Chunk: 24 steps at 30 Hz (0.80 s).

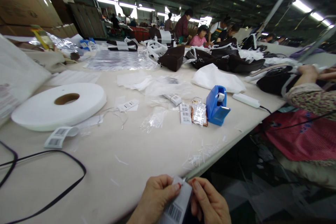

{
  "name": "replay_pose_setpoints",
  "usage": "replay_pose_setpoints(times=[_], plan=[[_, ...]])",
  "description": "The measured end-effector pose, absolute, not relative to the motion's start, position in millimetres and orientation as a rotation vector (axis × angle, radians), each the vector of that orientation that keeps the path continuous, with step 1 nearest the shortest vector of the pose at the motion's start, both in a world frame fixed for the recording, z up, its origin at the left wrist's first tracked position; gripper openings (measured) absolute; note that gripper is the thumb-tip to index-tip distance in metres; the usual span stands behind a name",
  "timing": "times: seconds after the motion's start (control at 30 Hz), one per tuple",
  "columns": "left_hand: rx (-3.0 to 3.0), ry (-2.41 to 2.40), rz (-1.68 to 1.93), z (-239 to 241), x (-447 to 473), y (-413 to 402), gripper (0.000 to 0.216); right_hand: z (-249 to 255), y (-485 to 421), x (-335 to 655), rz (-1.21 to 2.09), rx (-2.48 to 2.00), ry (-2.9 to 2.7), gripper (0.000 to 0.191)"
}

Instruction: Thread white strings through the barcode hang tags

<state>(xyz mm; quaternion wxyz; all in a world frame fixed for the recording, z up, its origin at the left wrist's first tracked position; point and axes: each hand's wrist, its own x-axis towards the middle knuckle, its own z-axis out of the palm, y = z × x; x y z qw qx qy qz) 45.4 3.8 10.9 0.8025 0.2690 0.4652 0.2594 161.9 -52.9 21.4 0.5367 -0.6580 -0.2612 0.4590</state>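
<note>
Left hand [154, 199] and right hand [210, 203] both pinch barcode tag [177, 204] at table edge [225, 143]; tag's long axis runs diagonally between thumbs, left hand gripping upper end, right alongside.

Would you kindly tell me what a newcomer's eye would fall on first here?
Probably the two hands at the bottom edge, left hand and right hand, pinching a barcode tag between them. Next, the big white tape roll lying flat at left, and the blue tape dispenser near the table's right edge.
</note>
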Motion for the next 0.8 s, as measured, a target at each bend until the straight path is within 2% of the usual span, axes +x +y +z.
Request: replay_pose_setpoints(times=[0.27, 0.57, 0.8], plan=[[0.444, 1.025, 0.613, 39.8, 54.6, 17.1, 0.033, 27.6, -35.9, 162.4, 1.204, -1.451, -0.493, 0.034], [0.388, 0.974, 0.508, 38.7, 55.1, 21.6, 0.025, 26.2, -26.6, 165.8, 1.234, -1.356, -0.288, 0.033], [0.511, 0.955, 0.575, 34.9, 53.5, 13.8, 0.03, 24.8, -33.4, 165.1, 1.222, -1.36, -0.304, 0.03]])
